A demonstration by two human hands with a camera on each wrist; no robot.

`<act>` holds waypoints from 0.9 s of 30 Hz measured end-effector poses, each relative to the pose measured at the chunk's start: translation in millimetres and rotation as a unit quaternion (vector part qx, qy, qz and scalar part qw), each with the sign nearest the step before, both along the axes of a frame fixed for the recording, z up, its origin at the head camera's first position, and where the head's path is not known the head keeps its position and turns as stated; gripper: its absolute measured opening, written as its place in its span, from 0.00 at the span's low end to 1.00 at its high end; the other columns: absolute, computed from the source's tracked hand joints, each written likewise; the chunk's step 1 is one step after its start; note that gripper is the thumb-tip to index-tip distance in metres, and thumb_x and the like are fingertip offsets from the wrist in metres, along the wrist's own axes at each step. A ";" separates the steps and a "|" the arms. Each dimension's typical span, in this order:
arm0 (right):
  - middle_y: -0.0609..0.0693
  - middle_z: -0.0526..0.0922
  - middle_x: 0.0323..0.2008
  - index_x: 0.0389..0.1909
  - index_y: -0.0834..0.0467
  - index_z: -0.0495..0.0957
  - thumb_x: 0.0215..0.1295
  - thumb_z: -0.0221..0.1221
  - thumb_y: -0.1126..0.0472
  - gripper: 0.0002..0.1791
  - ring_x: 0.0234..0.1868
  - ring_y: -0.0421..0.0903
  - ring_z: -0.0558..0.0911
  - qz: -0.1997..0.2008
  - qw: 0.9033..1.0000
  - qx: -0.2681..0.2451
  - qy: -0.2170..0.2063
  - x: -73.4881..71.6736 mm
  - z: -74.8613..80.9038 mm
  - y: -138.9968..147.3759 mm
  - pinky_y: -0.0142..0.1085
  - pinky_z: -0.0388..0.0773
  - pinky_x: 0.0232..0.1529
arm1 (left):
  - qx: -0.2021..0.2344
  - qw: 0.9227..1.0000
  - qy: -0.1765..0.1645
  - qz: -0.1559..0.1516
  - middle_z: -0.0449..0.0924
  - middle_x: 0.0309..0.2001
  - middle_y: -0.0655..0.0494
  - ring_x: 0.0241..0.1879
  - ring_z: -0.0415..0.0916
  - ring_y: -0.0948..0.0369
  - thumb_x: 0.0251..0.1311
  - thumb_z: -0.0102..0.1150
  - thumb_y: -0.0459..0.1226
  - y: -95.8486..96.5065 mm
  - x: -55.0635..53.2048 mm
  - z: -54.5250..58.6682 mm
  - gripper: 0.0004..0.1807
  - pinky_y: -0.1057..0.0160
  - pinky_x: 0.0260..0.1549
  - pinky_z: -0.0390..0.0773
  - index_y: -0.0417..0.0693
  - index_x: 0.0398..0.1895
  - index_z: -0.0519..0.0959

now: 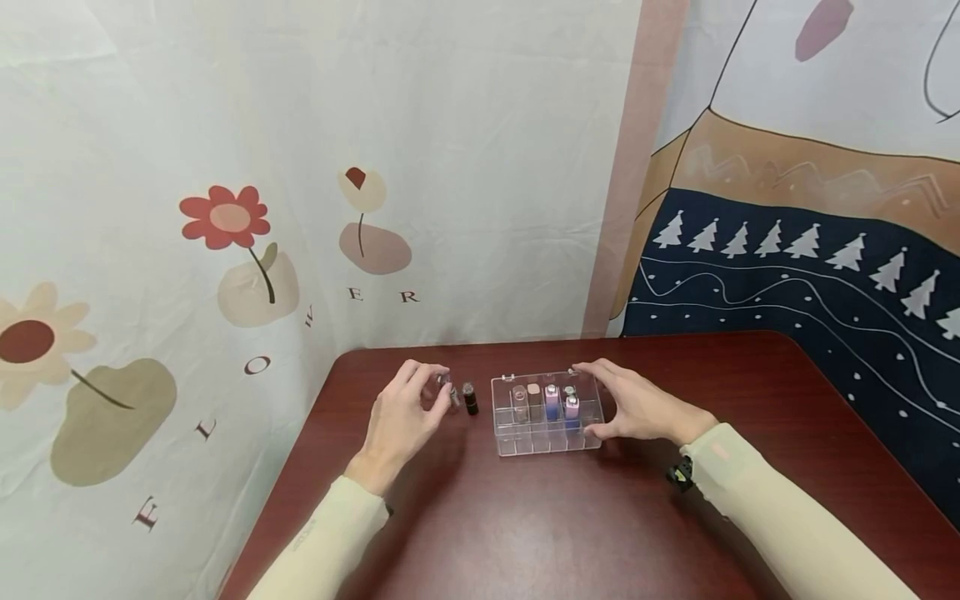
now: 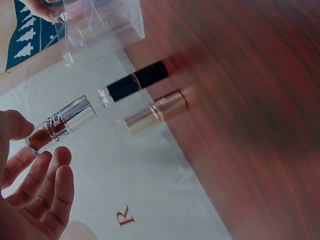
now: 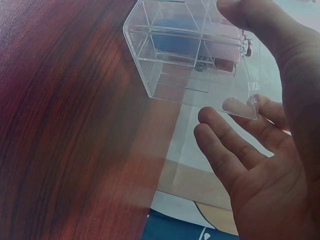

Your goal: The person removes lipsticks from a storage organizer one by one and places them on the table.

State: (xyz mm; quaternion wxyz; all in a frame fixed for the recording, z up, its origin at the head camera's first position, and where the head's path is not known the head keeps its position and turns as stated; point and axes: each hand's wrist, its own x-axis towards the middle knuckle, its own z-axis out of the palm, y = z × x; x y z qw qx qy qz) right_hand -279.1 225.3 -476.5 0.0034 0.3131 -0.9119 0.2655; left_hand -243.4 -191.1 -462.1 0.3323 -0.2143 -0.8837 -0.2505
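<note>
My left hand (image 1: 399, 423) pinches a lipstick tube (image 2: 62, 125) by its clear end, thumb against fingers. The tube has a shiny silver part and a reddish-brown part, and hangs tilted above the table. Just beyond it stand a black lipstick (image 2: 137, 82) and a rose-gold lipstick (image 2: 157, 112), upright and side by side. A clear compartment organizer (image 1: 517, 439) sits to their right, with several lipsticks upright in its back compartments, two with pink and blue (image 1: 552, 403). My right hand (image 1: 645, 406) grips the organizer's right end, thumb at the front and fingers at the back.
Everything stands on a dark red-brown wooden table (image 1: 495, 525). Behind it hangs a pale printed cloth (image 1: 487, 167) with flowers and letters, meeting the table's back edge. A navy cloth with white trees (image 1: 787, 283) hangs at the right.
</note>
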 end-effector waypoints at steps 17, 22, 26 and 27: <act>0.56 0.82 0.72 0.87 0.57 0.69 0.61 0.86 0.49 0.57 0.66 0.53 0.85 -0.003 1.000 0.002 0.000 -0.2 -1.2 0.6 0.62 0.88 0.71 | -0.019 0.999 -0.013 0.043 0.87 0.47 0.51 0.31 0.89 0.60 0.69 0.78 0.33 -26.1 -8.4 -17.0 0.12 0.58 0.27 0.86 0.49 0.53 0.91; 0.56 0.82 0.72 0.87 0.57 0.69 0.61 0.86 0.49 0.57 0.66 0.53 0.85 -0.004 1.000 0.004 0.000 0.0 -0.8 0.3 0.62 0.88 0.71 | -0.022 0.997 -0.050 0.056 0.87 0.48 0.50 0.33 0.91 0.58 0.71 0.77 0.35 -32.2 -11.5 -21.9 0.11 0.55 0.30 0.87 0.51 0.53 0.90; 0.55 0.82 0.72 0.87 0.57 0.69 0.61 0.86 0.49 0.56 0.66 0.53 0.86 -0.004 1.000 0.004 0.000 0.6 -0.7 -0.1 0.61 0.88 0.71 | -0.023 0.995 -0.077 0.060 0.87 0.49 0.50 0.34 0.92 0.57 0.72 0.76 0.36 -35.2 -13.3 -24.7 0.10 0.51 0.32 0.89 0.51 0.53 0.90; 0.55 0.82 0.71 0.87 0.57 0.69 0.61 0.86 0.49 0.56 0.66 0.53 0.86 -0.003 1.000 0.003 0.000 0.6 -0.7 -0.3 0.61 0.88 0.71 | -0.024 0.994 -0.083 0.062 0.87 0.49 0.50 0.34 0.93 0.57 0.72 0.76 0.36 -35.9 -14.0 -25.4 0.10 0.50 0.32 0.89 0.51 0.52 0.90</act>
